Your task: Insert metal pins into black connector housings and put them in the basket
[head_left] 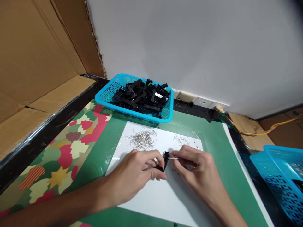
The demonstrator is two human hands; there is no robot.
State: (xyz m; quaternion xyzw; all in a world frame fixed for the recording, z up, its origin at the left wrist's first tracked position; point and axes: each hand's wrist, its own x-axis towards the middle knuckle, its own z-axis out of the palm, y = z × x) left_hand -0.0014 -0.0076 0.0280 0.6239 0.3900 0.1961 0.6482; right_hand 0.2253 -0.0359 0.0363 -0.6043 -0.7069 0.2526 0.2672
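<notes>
Over the white sheet [144,195], my left hand [139,173] pinches a small black plastic part [166,157] between thumb and fingers. My right hand [197,165] is closed on a thin metal rod [172,158], whose tip meets the upper end of the black part. What kind of tool or pin the rod is, I cannot make out. Behind my left hand lies a heap of tiny bent metal wire pieces [143,139]. A looser scatter of similar wire pieces [181,138] is just beyond my right hand.
At the back, a blue basket [132,112] holds many black plastic parts [142,96]. Another blue basket [276,176] stands at the right edge. Cardboard [40,47] borders the left, and wires [255,134] run from a wall socket strip [202,101].
</notes>
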